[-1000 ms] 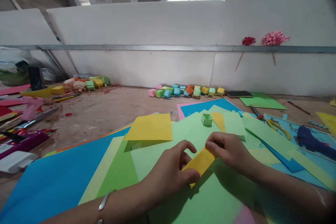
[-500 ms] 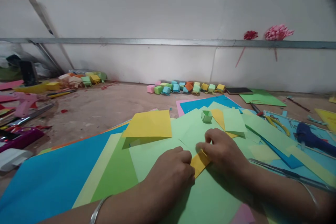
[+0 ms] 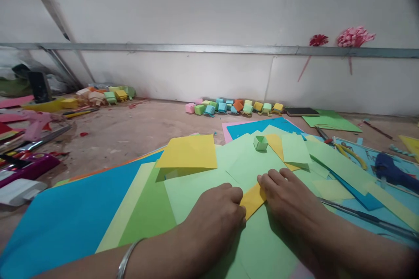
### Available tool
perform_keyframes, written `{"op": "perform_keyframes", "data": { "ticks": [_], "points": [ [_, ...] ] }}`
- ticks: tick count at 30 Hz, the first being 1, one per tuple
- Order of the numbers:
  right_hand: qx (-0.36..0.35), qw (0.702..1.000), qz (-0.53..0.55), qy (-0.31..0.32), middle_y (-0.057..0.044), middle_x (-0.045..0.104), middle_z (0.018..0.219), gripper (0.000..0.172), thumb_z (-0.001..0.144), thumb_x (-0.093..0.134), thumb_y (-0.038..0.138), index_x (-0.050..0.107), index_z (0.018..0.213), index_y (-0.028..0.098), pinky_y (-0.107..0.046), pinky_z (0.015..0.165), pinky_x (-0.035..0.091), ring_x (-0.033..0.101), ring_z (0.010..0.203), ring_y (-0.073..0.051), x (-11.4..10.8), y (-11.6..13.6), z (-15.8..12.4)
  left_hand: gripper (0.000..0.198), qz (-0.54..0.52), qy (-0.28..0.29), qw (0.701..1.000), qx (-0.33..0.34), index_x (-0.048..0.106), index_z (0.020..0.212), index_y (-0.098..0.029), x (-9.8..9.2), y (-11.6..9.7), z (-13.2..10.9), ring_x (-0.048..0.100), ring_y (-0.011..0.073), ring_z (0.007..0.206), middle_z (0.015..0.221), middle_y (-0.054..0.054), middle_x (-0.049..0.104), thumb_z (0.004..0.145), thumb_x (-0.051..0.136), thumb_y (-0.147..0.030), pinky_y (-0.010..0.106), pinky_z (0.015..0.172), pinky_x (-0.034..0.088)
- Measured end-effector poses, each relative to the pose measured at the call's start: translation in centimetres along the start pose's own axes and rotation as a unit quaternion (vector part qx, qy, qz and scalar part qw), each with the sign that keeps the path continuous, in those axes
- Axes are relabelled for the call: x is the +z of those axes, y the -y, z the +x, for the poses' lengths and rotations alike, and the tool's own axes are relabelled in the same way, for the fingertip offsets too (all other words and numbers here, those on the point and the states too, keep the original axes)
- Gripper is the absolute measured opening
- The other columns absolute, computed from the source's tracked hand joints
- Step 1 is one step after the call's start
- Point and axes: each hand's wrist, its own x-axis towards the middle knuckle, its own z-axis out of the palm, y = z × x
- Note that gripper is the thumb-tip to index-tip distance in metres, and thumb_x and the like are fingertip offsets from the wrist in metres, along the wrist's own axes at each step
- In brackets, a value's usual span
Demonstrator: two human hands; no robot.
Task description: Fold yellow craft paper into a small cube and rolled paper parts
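Biggest first: white wall panel (image 3: 163, 17) at the back, blue sheet (image 3: 78, 209) to our left, pale green sheets (image 3: 262, 248) under the work, loose yellow sheet (image 3: 188, 152) beyond the left hand. Left hand (image 3: 216, 213): fingers curled, knuckles up, at the near-left end of the strip. Right hand (image 3: 291, 196): fingers bent down over the far-right end. Fingertips mostly hidden, so we can't tell pinch from press on either. Folded yellow strip (image 3: 253, 200) sits between them, slanted, on the green. We read the step as creasing a fold. Next move calls for edges lined up and even pressure along the crease, or it skews. Small green paper box (image 3: 260, 143) stands just beyond, untouched.
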Motion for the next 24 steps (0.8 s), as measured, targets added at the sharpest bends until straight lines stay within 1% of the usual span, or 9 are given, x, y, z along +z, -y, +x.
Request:
{"op": "perform_keyframes", "data": {
  "ticks": [5, 7, 9, 13, 15, 17, 20, 22, 24],
  "points": [
    [-0.002, 0.999, -0.032, 0.012, -0.009, 0.063, 0.08, 0.016, 0.075, 0.06, 0.009, 0.069, 0.086, 0.016, -0.037, 0.063, 0.036, 0.051, 0.072, -0.023, 0.3, 0.0, -0.4, 0.02, -0.006, 0.0, 1.0, -0.005, 0.072, 0.07, -0.016, -0.2, 0.1, -0.1, 0.048, 0.0143, 0.065, 0.072, 0.004, 0.061, 0.087, 0.062, -0.02, 0.027, 0.051, 0.02],
    [0.005, 0.999, -0.051, 0.006, -0.011, 0.064, 0.083, 0.025, 0.073, 0.06, 0.009, 0.069, 0.095, 0.014, -0.039, 0.066, 0.038, 0.051, 0.074, -0.025, 0.3, 0.4, -0.8, 0.017, -0.003, -0.003, 1.0, -0.004, 0.072, 0.072, -0.017, -0.2, 0.2, -0.1, 0.047, 0.0141, 0.064, 0.07, 0.003, 0.059, 0.086, 0.062, -0.02, 0.028, 0.05, 0.019],
    [0.01, 0.998, -0.058, -0.022, -0.013, 0.065, 0.09, 0.036, 0.071, 0.06, 0.013, 0.068, 0.106, 0.012, -0.044, 0.073, 0.04, 0.052, 0.078, -0.028, -0.2, 1.0, -1.2, 0.016, 0.014, -0.005, 1.0, -0.002, 0.071, 0.073, -0.019, -0.2, 0.1, -0.1, 0.044, 0.0138, 0.061, 0.066, 0.001, 0.055, 0.087, 0.062, -0.019, 0.029, 0.049, 0.016],
    [0.0, 0.998, -0.017, -0.063, -0.017, 0.066, 0.099, 0.054, 0.066, 0.058, 0.024, 0.064, 0.117, 0.008, -0.054, 0.085, 0.038, 0.05, 0.083, -0.032, -2.4, 2.2, -2.3, 0.017, 0.05, -0.013, 0.999, 0.016, 0.069, 0.074, -0.021, 0.0, 0.1, -0.1, 0.04, 0.0141, 0.059, 0.064, 0.0, 0.049, 0.089, 0.06, -0.018, 0.03, 0.049, 0.012],
    [0.018, 0.997, -0.043, -0.063, -0.017, 0.066, 0.094, 0.055, 0.067, 0.055, 0.021, 0.064, 0.119, 0.007, -0.054, 0.081, 0.038, 0.05, 0.079, -0.031, -3.4, 2.5, -2.7, 0.015, 0.057, -0.008, 0.998, 0.022, 0.069, 0.077, -0.021, 0.0, 0.1, 0.0, 0.04, 0.0146, 0.06, 0.065, 0.0, 0.05, 0.089, 0.06, -0.019, 0.031, 0.049, 0.012],
    [0.022, 0.996, -0.07, -0.053, -0.016, 0.065, 0.084, 0.055, 0.071, 0.052, 0.018, 0.062, 0.124, 0.007, -0.05, 0.07, 0.039, 0.049, 0.072, -0.03, -3.8, 2.7, -2.9, 0.014, 0.063, 0.003, 0.998, 0.021, 0.07, 0.08, -0.021, 0.0, 0.1, 0.0, 0.041, 0.015, 0.061, 0.067, 0.001, 0.052, 0.09, 0.06, -0.02, 0.031, 0.049, 0.012],
    [0.002, 0.998, -0.047, -0.044, -0.007, 0.058, 0.061, 0.052, 0.075, 0.051, 0.017, 0.062, 0.125, 0.013, -0.04, 0.054, 0.033, 0.045, 0.055, -0.024, -3.2, 3.1, -3.1, 0.013, 0.063, 0.014, 0.998, 0.019, 0.071, 0.084, -0.022, 0.0, 0.1, 0.0, 0.043, 0.015, 0.063, 0.07, 0.001, 0.054, 0.09, 0.059, -0.02, 0.031, 0.05, 0.013],
    [-0.001, 0.999, -0.035, -0.034, -0.003, 0.051, 0.051, 0.05, 0.075, 0.051, 0.015, 0.064, 0.124, 0.014, -0.037, 0.051, 0.03, 0.041, 0.047, -0.021, -2.6, 3.5, -3.3, 0.013, 0.056, 0.024, 0.998, 0.016, 0.071, 0.088, -0.023, -0.1, 0.1, 0.0, 0.044, 0.0152, 0.065, 0.071, 0.001, 0.055, 0.09, 0.059, -0.02, 0.031, 0.05, 0.014],
    [0.003, 0.999, -0.044, -0.019, -0.003, 0.049, 0.047, 0.049, 0.074, 0.051, 0.012, 0.066, 0.121, 0.01, -0.036, 0.05, 0.029, 0.041, 0.044, -0.02, -2.5, 3.6, -3.4, 0.017, 0.051, 0.037, 0.998, 0.01, 0.071, 0.087, -0.023, -0.2, 0.0, 0.0, 0.044, 0.0156, 0.065, 0.072, 0.002, 0.055, 0.091, 0.055, -0.02, 0.03, 0.05, 0.014]
  ]
}}
